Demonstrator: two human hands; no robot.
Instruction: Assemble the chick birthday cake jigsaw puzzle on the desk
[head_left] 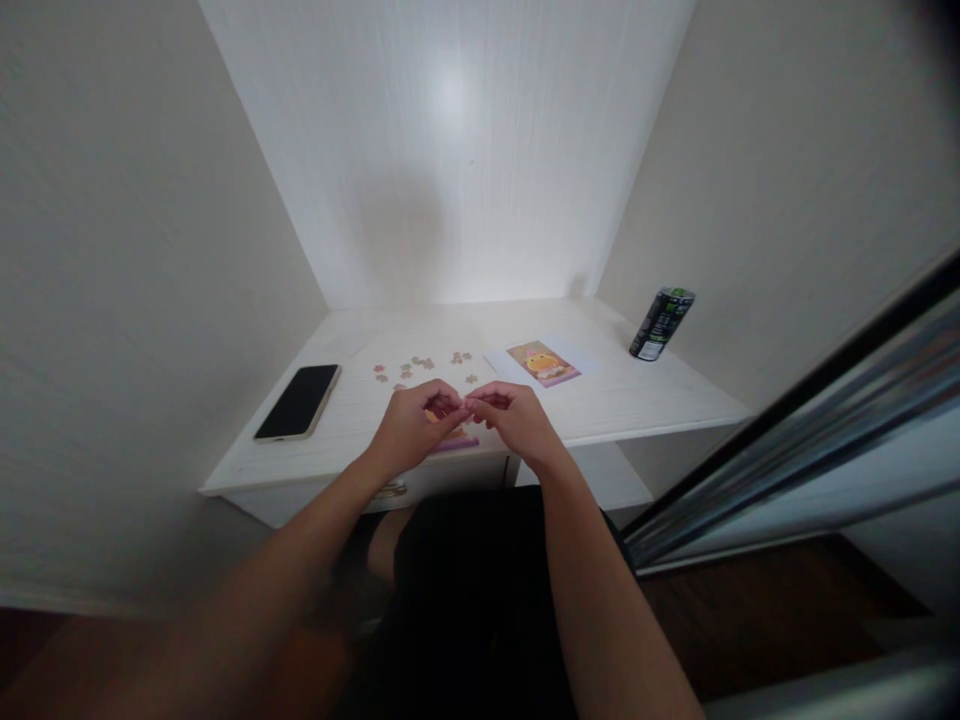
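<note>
My left hand (420,422) and my right hand (514,415) meet fingertip to fingertip at the front of the white desk. Both are closed in a pinch; whatever small thing lies between the fingertips is too tiny and covered to make out. Under them, near the desk's front edge, lies a partly joined jigsaw puzzle (459,443) with orange and a purple border, mostly hidden by my left hand. Just beyond the hands, several loose puzzle pieces (406,371) are scattered flat. To their right rests a picture card (541,362) with an orange cartoon figure and a purple lower edge.
A phone (298,402) lies dark-screened at the desk's left. Toward the back right stands a black and green can (662,323). White paper (581,355) lies under the card. Walls enclose the white desk (637,405) on the left, back and right; a drawer handle (390,490) shows below.
</note>
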